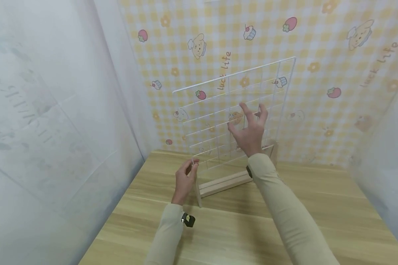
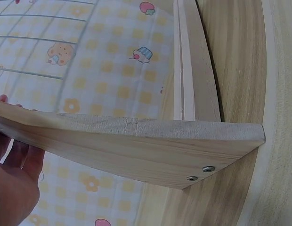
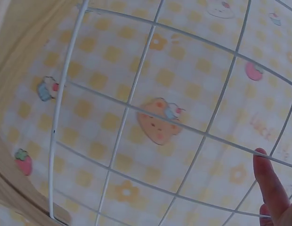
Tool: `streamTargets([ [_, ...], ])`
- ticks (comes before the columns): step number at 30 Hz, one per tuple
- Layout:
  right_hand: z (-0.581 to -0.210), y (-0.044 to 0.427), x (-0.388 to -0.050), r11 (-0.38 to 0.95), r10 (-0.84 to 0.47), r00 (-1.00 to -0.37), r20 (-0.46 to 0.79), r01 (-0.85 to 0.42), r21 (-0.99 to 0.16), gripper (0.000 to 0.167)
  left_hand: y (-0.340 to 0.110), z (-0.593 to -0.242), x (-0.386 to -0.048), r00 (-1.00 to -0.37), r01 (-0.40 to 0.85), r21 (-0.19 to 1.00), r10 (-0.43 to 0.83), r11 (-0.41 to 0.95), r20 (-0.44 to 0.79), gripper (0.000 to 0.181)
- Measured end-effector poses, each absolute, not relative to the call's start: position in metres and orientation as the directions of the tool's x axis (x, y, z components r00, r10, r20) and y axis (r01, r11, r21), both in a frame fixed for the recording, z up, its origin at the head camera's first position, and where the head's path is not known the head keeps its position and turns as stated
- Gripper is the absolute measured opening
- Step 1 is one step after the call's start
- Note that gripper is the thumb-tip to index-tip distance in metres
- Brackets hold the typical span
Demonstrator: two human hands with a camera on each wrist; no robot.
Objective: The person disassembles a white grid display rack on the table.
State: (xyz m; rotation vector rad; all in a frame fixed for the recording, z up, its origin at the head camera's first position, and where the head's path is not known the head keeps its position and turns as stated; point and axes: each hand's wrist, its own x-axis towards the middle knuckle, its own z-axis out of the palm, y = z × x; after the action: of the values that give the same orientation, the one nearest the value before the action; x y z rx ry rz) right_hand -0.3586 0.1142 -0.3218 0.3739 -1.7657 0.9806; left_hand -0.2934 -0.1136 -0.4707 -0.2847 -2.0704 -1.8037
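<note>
"Yellow-checked cloth (image 1: 318,40) hangs at the back, printed with strawberries, cupcakes and flowers, and a wood-grain table (image 1: 305,180) lies below. What stands between them?"

"A white wire grid (image 3: 206,133). It rises over the table in front of the cloth, with a wooden crossbar (image 1: 225,183) running beneath its lower edge."

"And at the grid's left?"

"A wooden side piece (image 2: 122,145), two metal bolt heads (image 2: 208,169) set low in its outer face. The left hand (image 1: 185,180) pinches its upper end, close by the grid's left edge. Whether those fingertips touch wire too, I can't tell."

"What about the right hand (image 1: 250,134)?"

"It's in front of the grid, right of the middle, thumb and fingers spread wide, fingertips against the wires. I can't tell if any of them hooks round one."

"Anything else near the grid?"

"Pale sheeting (image 1: 53,121) to its left, and a black device (image 1: 189,221) below it, worn at the left wrist, by a beige sleeve (image 1: 166,235)."
</note>
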Motion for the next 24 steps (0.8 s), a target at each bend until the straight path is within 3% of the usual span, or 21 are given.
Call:
streamTargets([
  [4, -0.299, 0.121, -0.355, 0.608, 0.211, -0.397, 0.893, -0.662, -0.438, 0.062, -0.111, -0.469, -0.294, -0.912, 0.381, 0.91, -0.097, 0.164, 0.399, 0.026],
  [11, -0.283, 0.147, -0.347, 0.632, 0.184, -0.425, 0.886, -0.639, -0.438, 0.065, -0.113, -0.469, -0.292, -0.916, 0.38, 0.908, -0.068, 0.174, 0.396, 0.029],
  [24, -0.302, 0.2, -0.334, 0.704, 0.128, -0.573, 0.809, -0.522, -0.481, 0.068, -0.115, -0.47, -0.292, -0.911, 0.385, 0.902, -0.075, 0.195, 0.405, 0.029],
])
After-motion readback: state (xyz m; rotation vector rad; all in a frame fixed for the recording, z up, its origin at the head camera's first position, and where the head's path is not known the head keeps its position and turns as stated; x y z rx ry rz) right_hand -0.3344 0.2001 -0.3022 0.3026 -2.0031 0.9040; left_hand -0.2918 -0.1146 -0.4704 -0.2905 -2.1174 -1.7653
